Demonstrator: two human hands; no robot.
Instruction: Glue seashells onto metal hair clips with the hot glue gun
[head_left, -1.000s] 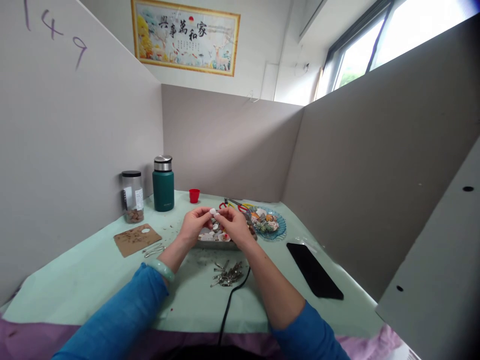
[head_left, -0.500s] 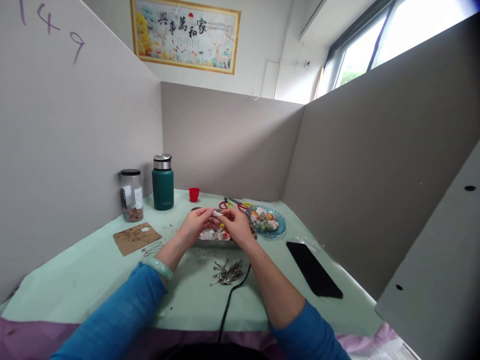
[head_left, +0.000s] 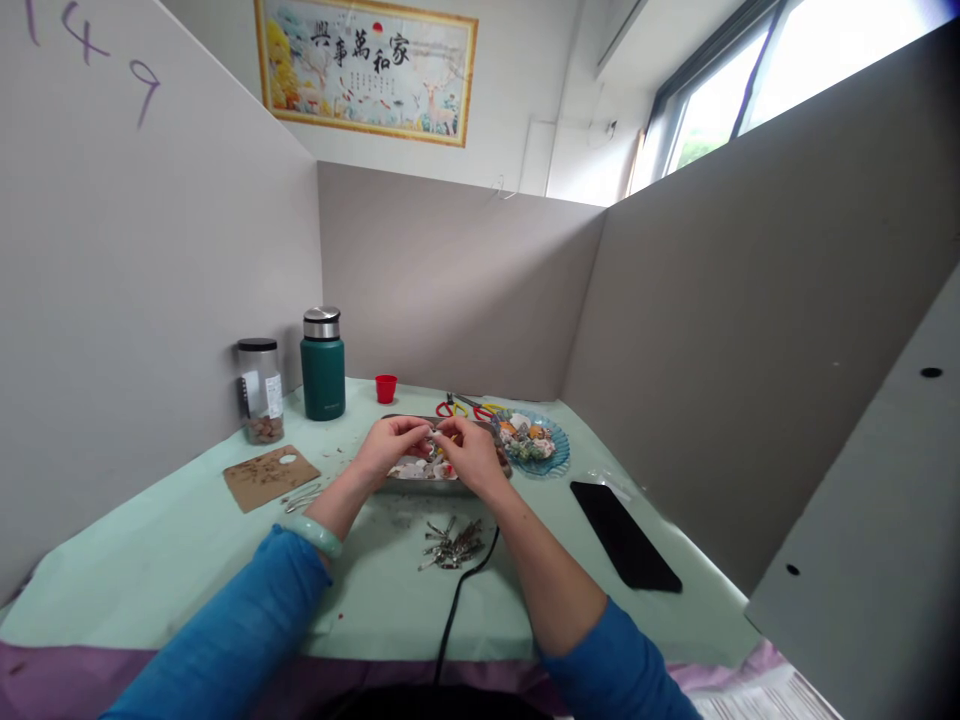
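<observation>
My left hand and my right hand meet above a metal tray, fingertips almost touching. Between them is a small white piece, pinched from both sides; it is mostly covered by the fingers, and its kind cannot be made out. Beneath the hands, the tray holds white, red and yellow bits. A pile of metal hair clips lies on the table in front of the tray, beside a black cord.
A blue glass plate with decorative pieces stands right of the tray, with red- and yellow-handled tools behind it. A black phone-like slab lies at right. At left are a green flask, a jar, brown card and red cup.
Both hands have shifted slightly, and the white piece now shows less between the fingertips. The whole view has moved a little; the things on the table stay put.
</observation>
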